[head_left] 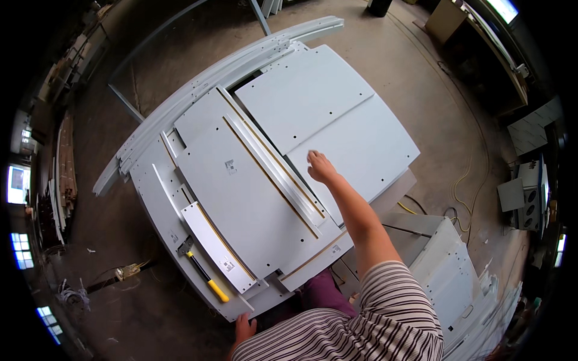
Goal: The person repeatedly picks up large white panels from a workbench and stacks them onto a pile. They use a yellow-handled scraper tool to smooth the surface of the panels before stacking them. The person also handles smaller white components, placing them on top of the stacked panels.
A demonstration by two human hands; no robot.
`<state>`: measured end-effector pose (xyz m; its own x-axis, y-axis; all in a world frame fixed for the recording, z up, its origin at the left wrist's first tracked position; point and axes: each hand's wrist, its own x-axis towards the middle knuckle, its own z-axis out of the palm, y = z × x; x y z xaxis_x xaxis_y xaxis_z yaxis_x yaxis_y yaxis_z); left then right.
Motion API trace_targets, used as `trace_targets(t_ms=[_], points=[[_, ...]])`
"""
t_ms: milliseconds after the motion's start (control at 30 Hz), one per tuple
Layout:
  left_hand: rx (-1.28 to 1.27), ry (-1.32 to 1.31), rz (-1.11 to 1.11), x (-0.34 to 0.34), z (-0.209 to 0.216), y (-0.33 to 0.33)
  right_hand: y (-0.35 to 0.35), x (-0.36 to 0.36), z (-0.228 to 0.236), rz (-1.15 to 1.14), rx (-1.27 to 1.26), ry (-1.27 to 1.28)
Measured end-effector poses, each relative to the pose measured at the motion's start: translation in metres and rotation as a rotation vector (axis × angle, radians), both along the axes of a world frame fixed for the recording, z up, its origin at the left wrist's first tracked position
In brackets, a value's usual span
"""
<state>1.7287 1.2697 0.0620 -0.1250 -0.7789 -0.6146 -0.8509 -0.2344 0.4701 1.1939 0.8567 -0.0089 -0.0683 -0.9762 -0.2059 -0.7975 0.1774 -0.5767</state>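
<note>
My right hand (321,166) hangs over the right-hand white metal panel (361,141), close to the gap beside it. Its fingers are curled inward, and anything they hold is hidden. Down by the near left corner of the stack, my left hand (244,328) lies at the panel edge with its fingers apart and nothing visible in them. Between the hands spreads a larger flat white panel (241,198). Narrow white strips (274,174) with yellow-brown edge lines lie along it. A hammer (206,275) with a yellow and black handle rests beside a short white labelled panel (220,249).
Long white curved rails (211,75) lie across the far side of the stack. A grey metal frame (126,102) stands beyond. At right are more white panels (448,265), a yellow cable (463,186) on the floor, and a bench (463,48). Boards (65,174) lean at left.
</note>
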Motion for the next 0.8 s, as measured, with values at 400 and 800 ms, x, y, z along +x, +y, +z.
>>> trace_targets(t_ms=[400, 800], points=[[0.302, 0.149, 0.301, -0.011, 0.023, 0.048, -0.096, 0.026, -0.029, 0.176, -0.036, 0.465], [0.243, 0.258, 0.197, -0.104, 0.081, -0.07, -0.085, 0.007, -0.028, 0.299, -0.093, 0.389]])
